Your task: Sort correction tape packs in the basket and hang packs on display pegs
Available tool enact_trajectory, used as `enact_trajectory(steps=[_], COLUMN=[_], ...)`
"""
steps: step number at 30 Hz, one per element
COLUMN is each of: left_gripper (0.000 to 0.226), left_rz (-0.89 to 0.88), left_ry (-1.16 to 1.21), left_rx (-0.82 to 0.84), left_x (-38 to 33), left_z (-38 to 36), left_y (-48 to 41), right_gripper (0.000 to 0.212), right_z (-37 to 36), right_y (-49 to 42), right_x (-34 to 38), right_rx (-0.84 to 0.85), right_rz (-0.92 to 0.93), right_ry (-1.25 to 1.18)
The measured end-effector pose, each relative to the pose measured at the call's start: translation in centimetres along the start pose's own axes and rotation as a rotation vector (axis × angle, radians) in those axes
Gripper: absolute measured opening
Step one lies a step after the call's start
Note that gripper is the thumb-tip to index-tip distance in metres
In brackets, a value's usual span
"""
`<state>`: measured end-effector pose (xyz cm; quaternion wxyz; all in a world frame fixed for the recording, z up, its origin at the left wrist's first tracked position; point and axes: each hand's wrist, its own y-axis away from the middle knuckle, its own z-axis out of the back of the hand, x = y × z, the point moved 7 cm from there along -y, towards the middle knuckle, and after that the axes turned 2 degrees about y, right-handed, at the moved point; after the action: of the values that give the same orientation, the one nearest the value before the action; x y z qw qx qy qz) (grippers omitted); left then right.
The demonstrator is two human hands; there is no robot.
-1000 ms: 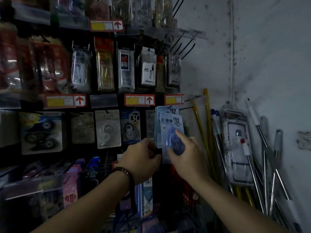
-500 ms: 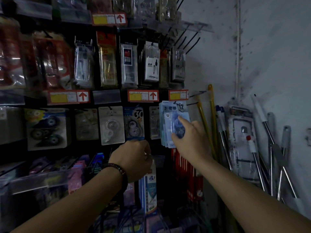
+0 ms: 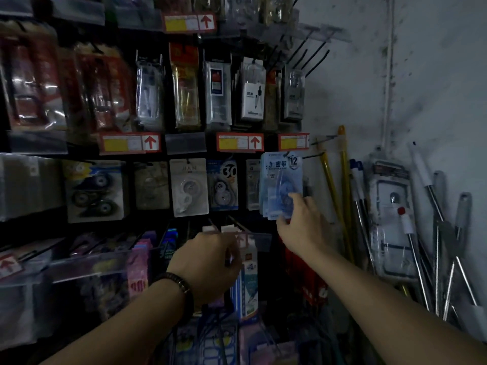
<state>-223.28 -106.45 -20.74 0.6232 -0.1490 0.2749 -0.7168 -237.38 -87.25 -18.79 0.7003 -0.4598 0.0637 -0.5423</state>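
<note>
Dim shop corner. A black display rack (image 3: 168,143) fills the left and centre, hung w/ rows of blister packs, w/ red-and-yellow price tags (image 3: 239,142) under each row. To the right is a stained grey wall (image 3: 434,75) w/ a thin pipe (image 3: 389,75) running down it. Yellow and metal handles (image 3: 342,196) lean in the corner, beside a clear-wrapped pack (image 3: 390,219). Top right of the rack, bare black pegs (image 3: 316,55) stick out.

The correction tape packs (image 3: 280,180), light blue w/ a "12" on top, hang as a stack on the last peg (image 3: 315,155) at the right end of the mid row, next to a "30" pack (image 3: 222,185) and a white pack (image 3: 188,187).

The R hand (image 3: 300,227) grips the stack's lower part: fingers (image 3: 299,200) together over the blister front, thumb at the bottom edge. The L hand (image 3: 208,262), w/ a dark bead bracelet (image 3: 181,281) at the wrist, is at the lower row by a clear label strip (image 3: 257,239). Its back faces the camera and the fingers curl out of sight, so can't tell if it holds anything.

Vs 1 s ago: the L hand was up beside the packs, touching them; now it's down at the lower row, well apart from them. The front pack then stood tilted, off the stack; now it sits flush w/ the rest on the peg. The R hand has slid from the pack's middle to its bottom. The view has also shifted a bit.
</note>
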Motion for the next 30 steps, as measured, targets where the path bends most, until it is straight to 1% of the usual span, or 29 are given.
enact_trajectory(steps=[3, 5, 6, 8, 11, 15, 18, 21, 24, 26, 28, 30], left_gripper=[0.017, 0.031, 0.035, 0.03, 0.03, 0.021, 0.019, 0.017, 0.015, 0.017, 0.018, 0.017], left_rz=[0.015, 0.032, 0.05, 0.092, 0.173, 0.284, 0.374, 0.459, 0.605, 0.699, 0.757, 0.794], left_ry=[0.02, 0.019, 0.018, -0.007, -0.036, -0.057, -0.023, 0.033, 0.087, 0.094, 0.112, 0.134], left_rx=[0.067, 0.098, 0.118, 0.162, 0.231, 0.326, 0.371, 0.439, 0.528, 0.577, 0.614, 0.635], left_x=[1.1, 2.1, 2.7, 4.1, 6.4, 9.3, 11.6, 13.4, 14.6, 15.2, 15.8, 16.3], left_z=[-0.6, -1.6, -2.3, -4.1, -7.0, -11.1, -13.6, -16.1, -18.2, -19.3, -20.2, -21.4], left_y=[3.5, 6.3, 7.9, 11.3, 17.0, 25.3, 31.6, 38.1, 44.9, 49.3, 52.5, 54.8], right_gripper=[0.034, 0.021, 0.016, 0.011, 0.012, 0.018, 0.031, 0.033, 0.036, 0.034, 0.031, 0.033], right_z=[0.2, 0.0, -0.4, -2.0, -5.5, -11.7, -15.5, -19.0, -21.6, -22.9, -24.4, -26.0], right_y=[3.3, 6.3, 8.1, 12.0, 18.5, 28.7, 36.6, 44.2, 52.0, 56.7, 60.8, 64.6], right_x=[0.8, 1.4, 1.8, 2.5, 3.8, 5.3, 6.5, 6.9, 6.1, 5.0, 3.5, 1.9], right_rx=[-0.014, -0.009, 0.019, 0.129, 0.315, 0.559, 0.76, 0.893, 1.081, 1.186, 1.268, 1.364], right_rz=[0.051, 0.117, 0.147, 0.189, 0.229, 0.266, 0.237, 0.223, 0.171, 0.118, 0.097, 0.051], right_ry=[-0.105, -0.18, -0.203, -0.237, -0.26, -0.196, -0.196, -0.203, -0.187, -0.168, -0.118, -0.086])
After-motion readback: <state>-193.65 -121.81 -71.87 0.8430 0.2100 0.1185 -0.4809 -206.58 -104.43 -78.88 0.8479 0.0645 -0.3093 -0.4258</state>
